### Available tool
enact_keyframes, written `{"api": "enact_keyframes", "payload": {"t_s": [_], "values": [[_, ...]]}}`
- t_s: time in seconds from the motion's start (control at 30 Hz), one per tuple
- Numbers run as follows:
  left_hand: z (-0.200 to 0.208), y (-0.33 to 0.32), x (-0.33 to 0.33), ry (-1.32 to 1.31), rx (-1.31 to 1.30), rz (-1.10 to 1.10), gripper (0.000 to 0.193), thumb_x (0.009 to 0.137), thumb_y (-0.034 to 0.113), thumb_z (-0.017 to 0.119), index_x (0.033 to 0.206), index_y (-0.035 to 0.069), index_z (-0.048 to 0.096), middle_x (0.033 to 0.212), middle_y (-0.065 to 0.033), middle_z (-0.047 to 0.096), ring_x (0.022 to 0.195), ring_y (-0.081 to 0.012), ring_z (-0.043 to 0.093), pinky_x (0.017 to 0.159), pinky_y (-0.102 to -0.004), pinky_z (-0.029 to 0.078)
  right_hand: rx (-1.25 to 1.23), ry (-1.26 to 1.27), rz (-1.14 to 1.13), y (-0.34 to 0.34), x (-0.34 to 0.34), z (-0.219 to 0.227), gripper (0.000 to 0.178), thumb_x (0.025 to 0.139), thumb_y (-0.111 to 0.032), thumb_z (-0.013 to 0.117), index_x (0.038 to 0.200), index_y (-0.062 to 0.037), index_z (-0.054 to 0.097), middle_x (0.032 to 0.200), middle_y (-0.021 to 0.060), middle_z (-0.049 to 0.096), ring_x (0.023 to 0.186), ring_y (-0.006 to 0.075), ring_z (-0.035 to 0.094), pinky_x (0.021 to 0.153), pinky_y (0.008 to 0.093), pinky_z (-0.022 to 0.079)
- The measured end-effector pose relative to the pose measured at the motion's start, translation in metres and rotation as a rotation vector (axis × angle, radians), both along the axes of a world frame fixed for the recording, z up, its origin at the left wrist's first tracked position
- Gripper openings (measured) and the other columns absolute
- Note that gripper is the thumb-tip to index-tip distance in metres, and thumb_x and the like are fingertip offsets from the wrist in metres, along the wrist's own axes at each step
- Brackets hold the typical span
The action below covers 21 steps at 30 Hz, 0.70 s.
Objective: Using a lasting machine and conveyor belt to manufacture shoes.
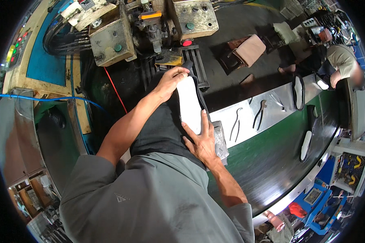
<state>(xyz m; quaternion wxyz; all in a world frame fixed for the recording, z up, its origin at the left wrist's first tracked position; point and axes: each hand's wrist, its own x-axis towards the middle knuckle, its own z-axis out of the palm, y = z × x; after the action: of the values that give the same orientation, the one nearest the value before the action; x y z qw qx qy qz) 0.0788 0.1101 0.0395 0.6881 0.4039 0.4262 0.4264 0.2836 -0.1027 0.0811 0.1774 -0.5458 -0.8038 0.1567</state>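
Note:
A black shoe upper [199, 94] rests over my lap, its white sole-shaped face [189, 106] turned up. My left hand [168, 84] grips its far end, the fingers curled over the tip. Lower down, my right hand [202, 143] holds the near end, with fingers along the right side and the thumb at the white face's edge. The underside of the shoe upper is hidden. Just right of my right hand lies a crumpled clear plastic bag [220, 141]. Pincers [260, 114] and a thin metal hand tool [236, 124] lie on the metal strip beyond it.
A grimy machine with two control boxes [111, 42] stands ahead. Along the right runs a green conveyor belt [255, 162], bearing black shoes with white undersides [305, 146]. Another person [340, 60] works at its far end. A blue hose [48, 97] crosses on the left.

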Motion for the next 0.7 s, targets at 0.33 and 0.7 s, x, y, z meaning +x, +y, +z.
{"api": "enact_keyframes", "payload": {"t_s": [0.33, 0.7], "values": [[0.015, -0.050, -0.067, 0.019, 0.067, -0.254, 0.096, 0.100, 0.004, 0.070, 0.176, 0.012, 0.012, 0.165, -0.0171, 0.042, 0.139, -0.0267, 0.054, 0.119, -0.0403, 0.044, -0.091, -0.021, 0.056, 0.017, -0.024, 0.031, 0.071, 0.086, -0.028, 0.086, 0.154, -0.0244, 0.064, 0.173, 0.0364, 0.019, 0.147, 0.0547, 0.046, 0.110, 0.0565, 0.048], [-0.139, 0.110, -0.159, 1.001, 0.683, 0.286, 0.055, 0.102, 0.023, 0.066, 0.151, 0.004, 0.052, 0.131, -0.0293, 0.060, 0.113, -0.0480, 0.064, 0.100, -0.0551, 0.053, 0.080, 0.208, 0.182, 0.212, -0.134, 0.158, 0.062, 0.084, -0.027, 0.087, 0.143, -0.0141, 0.072, 0.169, 0.0397, 0.025, 0.154, 0.0580, 0.037, 0.123, 0.0598, 0.041]]}}
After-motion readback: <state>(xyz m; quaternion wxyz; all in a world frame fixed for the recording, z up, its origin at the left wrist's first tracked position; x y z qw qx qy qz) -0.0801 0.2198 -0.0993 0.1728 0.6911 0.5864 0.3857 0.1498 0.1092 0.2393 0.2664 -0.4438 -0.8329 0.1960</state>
